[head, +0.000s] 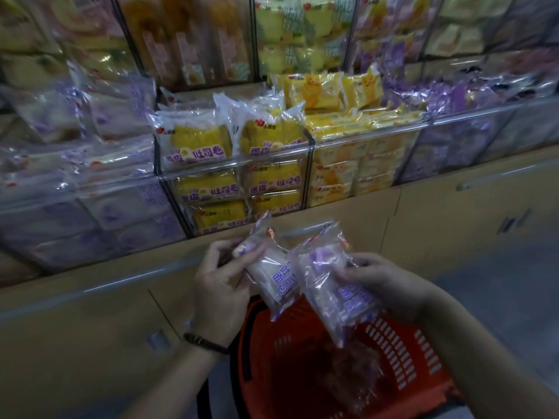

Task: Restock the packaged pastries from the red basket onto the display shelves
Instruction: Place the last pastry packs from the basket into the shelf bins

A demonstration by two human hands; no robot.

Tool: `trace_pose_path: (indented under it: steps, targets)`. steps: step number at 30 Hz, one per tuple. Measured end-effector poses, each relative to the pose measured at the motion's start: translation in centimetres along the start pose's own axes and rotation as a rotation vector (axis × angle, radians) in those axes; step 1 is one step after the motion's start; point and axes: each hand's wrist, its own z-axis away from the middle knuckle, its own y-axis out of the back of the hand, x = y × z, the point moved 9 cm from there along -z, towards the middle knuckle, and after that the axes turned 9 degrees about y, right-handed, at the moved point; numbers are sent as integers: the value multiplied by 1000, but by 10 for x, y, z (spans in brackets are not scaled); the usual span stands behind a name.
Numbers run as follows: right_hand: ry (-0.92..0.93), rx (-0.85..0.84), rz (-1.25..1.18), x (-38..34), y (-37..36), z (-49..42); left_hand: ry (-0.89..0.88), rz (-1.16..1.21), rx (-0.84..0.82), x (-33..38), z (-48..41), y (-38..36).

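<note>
My left hand [222,285] grips a clear packet of white pastry with purple print [272,273], held upright above the red basket [393,358]. My right hand [381,282] holds a second purple-print packet [338,291] right beside the first, the two wrappers touching. Inside the basket lies at least one more clear packet [354,376], dim and blurred. Clear acrylic display bins [236,170] stand in front of me. The purple-print pastries fill the left bin [90,182].
Yellow toast-roll packets [208,143] fill the middle bin and orange-yellow packets [357,164] the one to its right. More purple packets [453,116] lie far right. Beige cabinet doors [453,213] run below the bins. Upper shelves hold more pastries.
</note>
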Motion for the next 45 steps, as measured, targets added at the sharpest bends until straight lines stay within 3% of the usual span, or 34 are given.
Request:
trace_pose_path:
  steps: [7,9,11,13,15,18,23,28,30,36,45]
  targets:
    - [171,76,176,-48,-39,0,-87,55,-85,45,-5,19]
    - [205,71,288,-72,-51,2,15,224,-219,51,-12,34]
    - [227,44,404,-99,-65,3,218,468,-381,53,-23,51]
    - [233,13,520,-126,-83,1,423,578,-436,50,-39,72]
    - [237,-69,607,-149,-111,-4,507,461,-501,55,-56,91]
    - [300,-169,734,-178,-159,-16,445,249,-593,68,-76,119]
    - [416,-260,942,-206,-220,-43,414,250,-535,68,-103,175]
    - [485,-271,1129,-228,-263,-84,334,17,-542,64,-133,218]
    - [521,-271,1204,-240,-280,-102,270,-40,-468,61,-155,237]
    - [654,-156,1321,-281,-305,-154,206,-95,-152,28,-236,311]
    - [620,33,1367,-290,-302,-244,261,-124,20,-64,-317,316]
